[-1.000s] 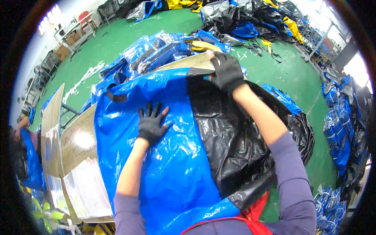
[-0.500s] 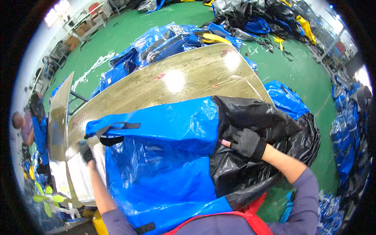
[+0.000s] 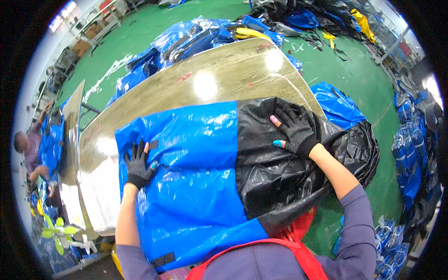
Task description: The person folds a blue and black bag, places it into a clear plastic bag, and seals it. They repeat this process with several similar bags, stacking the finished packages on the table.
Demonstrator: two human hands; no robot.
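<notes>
A large blue and black plastic sheet bag (image 3: 196,186) lies spread over the near part of the wood-grain table (image 3: 163,86). Its black end (image 3: 266,172) hangs off the table's right side in folds. My left hand (image 3: 138,164), in a dark glove with some fingertips bare, rests flat on the blue part near its left edge, beside a small black strap patch. My right hand (image 3: 298,130), gloved alike, presses with spread fingers on the black part near its far edge. Another black patch (image 3: 163,259) shows at the near left corner.
Blue bags lie heaped on the green floor (image 3: 196,39) beyond the table, with more piles along the right wall (image 3: 408,154). Another person (image 3: 35,144) works at a second table (image 3: 72,135) on the left. A leafy plant (image 3: 58,231) stands at lower left.
My left hand has moved right onto the blue sheet, and its loose strap and folded edge now lie flatter. My right hand has moved away from me, its fingers now spread.
</notes>
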